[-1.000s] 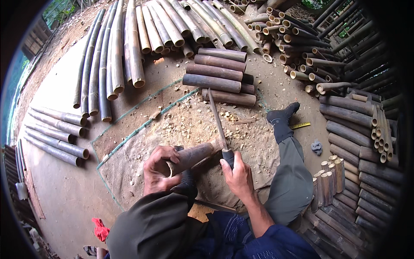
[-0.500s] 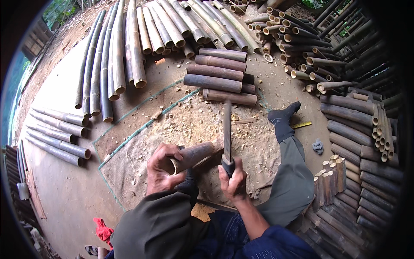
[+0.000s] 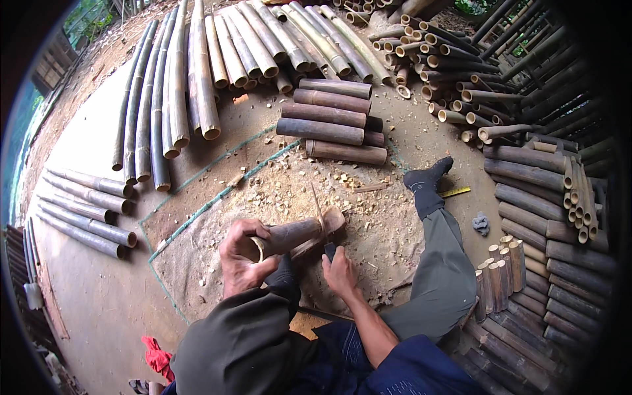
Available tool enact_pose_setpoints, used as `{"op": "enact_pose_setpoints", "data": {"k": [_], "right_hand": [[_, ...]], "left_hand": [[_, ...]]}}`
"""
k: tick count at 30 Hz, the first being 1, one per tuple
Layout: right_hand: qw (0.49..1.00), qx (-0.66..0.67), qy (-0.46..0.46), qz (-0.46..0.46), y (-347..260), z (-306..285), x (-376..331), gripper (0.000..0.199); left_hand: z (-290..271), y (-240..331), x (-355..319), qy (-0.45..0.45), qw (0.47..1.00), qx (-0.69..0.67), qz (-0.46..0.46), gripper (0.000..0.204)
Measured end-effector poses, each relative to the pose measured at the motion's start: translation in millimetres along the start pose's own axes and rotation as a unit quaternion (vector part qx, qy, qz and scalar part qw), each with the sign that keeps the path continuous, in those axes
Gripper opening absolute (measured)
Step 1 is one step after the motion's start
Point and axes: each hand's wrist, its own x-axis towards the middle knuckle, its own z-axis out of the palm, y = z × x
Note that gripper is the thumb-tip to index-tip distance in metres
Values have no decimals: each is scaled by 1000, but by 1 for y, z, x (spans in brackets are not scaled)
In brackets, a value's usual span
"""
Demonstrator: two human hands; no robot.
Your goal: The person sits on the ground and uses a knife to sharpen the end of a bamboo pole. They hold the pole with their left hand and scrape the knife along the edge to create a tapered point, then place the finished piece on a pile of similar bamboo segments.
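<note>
My left hand [image 3: 243, 253] is wrapped round the near end of a short bamboo tube [image 3: 289, 236], whose hollow mouth opens beside my thumb. The tube slants up to the right, its far end at a pale piece of wood [image 3: 334, 219]. In my right hand [image 3: 341, 273] is a large knife [image 3: 320, 209], gripped by its dark handle. Its blade points away from me and is seen almost edge-on. It crosses at the tube's far end; whether it is cutting in cannot be told.
Wood chips [image 3: 342, 178] litter the cloth [image 3: 204, 243] around the tube. Cut bamboo sections [image 3: 345, 151] are stacked ahead. Long poles [image 3: 161, 99] lie at the far left, more bamboo piles [image 3: 526, 191] at the right. My outstretched leg [image 3: 438, 253] bounds the right side, near a yellow tape measure [image 3: 455, 191].
The knife has come down and left onto the tube's far end, its blade turning from broadside to nearly edge-on. My left hand still grips the tube in about the same place.
</note>
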Motion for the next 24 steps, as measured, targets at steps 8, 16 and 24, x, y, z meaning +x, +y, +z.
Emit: {"op": "enact_pose_setpoints", "data": {"k": [8, 16, 24], "right_hand": [[967, 218, 21, -133, -82, -85, -21, 38], [986, 145, -77, -9, 2, -38, 3, 47], [989, 120, -79, -27, -23, -52, -18, 39]], "left_hand": [[-24, 6, -6, -46, 997, 60, -2, 39], [-31, 4, 9, -54, 997, 16, -50, 66], [-28, -42, 6, 196, 947, -239, -88, 55]]}}
